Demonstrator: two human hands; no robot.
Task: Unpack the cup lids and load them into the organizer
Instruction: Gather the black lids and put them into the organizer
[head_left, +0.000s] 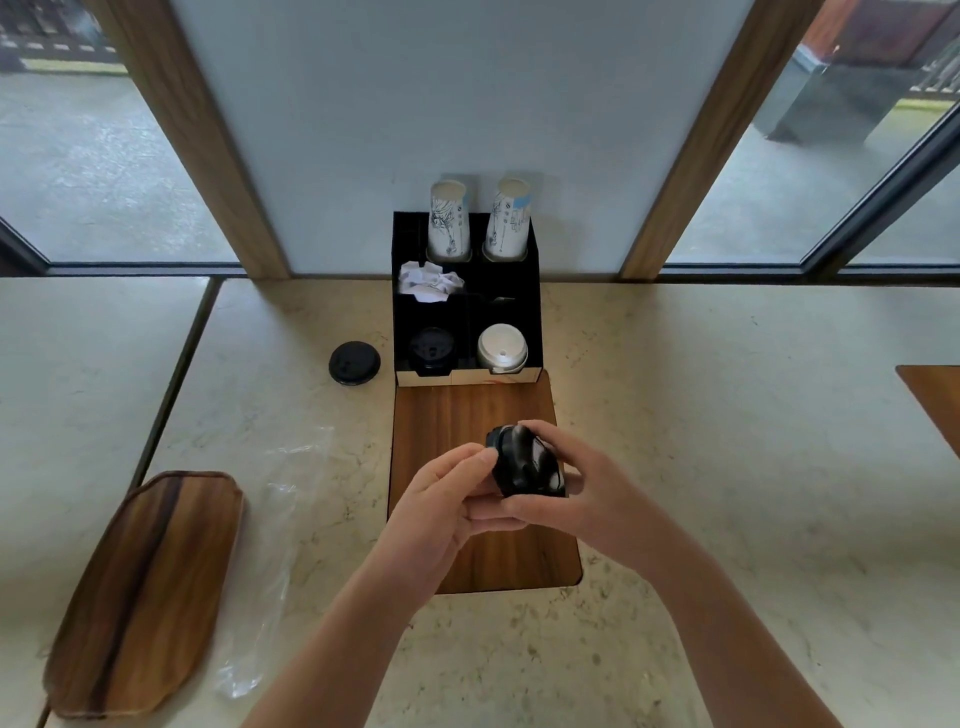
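Apparently sideways, both hands (519, 499) grip stacked black lids (524, 465).

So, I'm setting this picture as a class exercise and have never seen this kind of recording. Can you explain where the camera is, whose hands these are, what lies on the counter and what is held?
There is no machine here: a person wears one camera on the head, looking forward and down at their own hands. Both hands, the left hand and right hand, hold a stack of black lids above a wooden board. Behind it stands a black organizer with two paper cups, crumpled white paper, black lids in one front slot and white lids in the other. One loose black lid lies on the marble counter, beside an empty clear plastic bag and a wooden tray.
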